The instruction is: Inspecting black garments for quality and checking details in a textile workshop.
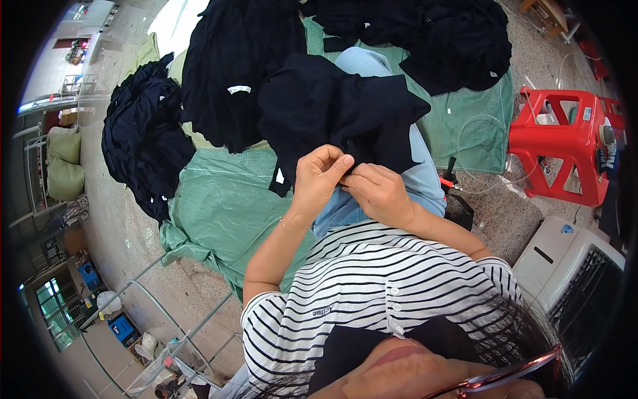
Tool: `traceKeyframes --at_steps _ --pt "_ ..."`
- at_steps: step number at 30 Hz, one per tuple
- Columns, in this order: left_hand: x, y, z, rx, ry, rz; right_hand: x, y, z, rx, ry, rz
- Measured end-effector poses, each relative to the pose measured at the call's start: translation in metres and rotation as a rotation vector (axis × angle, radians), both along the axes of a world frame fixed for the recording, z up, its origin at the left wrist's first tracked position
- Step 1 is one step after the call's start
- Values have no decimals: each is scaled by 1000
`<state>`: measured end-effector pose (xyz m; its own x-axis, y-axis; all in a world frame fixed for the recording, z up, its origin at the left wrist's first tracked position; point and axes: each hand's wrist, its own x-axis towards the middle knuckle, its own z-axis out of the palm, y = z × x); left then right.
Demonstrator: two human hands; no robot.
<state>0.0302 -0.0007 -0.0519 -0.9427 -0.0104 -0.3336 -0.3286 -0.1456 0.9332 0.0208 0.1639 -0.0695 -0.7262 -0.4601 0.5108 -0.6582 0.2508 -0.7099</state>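
A black garment lies spread over my lap, across my light blue trousers. At its near edge my left hand pinches the cloth between thumb and fingers. Right beside it, my right hand is closed on the same edge, its fingertips almost meeting the left thumb. The small bit of cloth between the fingertips is mostly hidden. A white label shows on the dark cloth to the left of my hands.
Piles of black garments lie ahead and left on green sheeting. To the right stand a red plastic stool and a white air cooler. Clear tubing loops near the stool. Metal rails run at the lower left.
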Motion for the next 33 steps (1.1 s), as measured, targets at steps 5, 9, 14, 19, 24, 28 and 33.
traceKeyframes --at_steps 5,9,14,19,24,28,33 --pt "5 4 -19 319 -260 117 2 0 -2 6 -1 53" --pt "12 5 -27 183 -183 94 7 4 3 -212 -549 86" --pt "12 6 -29 -1 34 -23 -28 13 -24 -573 -1324 -301" --pt "8 8 -25 -187 67 -87 -45 11 -17 -648 -1229 -23" --pt "-3 29 -21 -472 353 141 -56 5 11 -658 -654 -237" --pt "-16 35 -6 -429 404 131 -64 8 23 -766 -759 -243" --pt "-29 28 1 -134 147 -49 -66 8 36 -853 -773 -266"
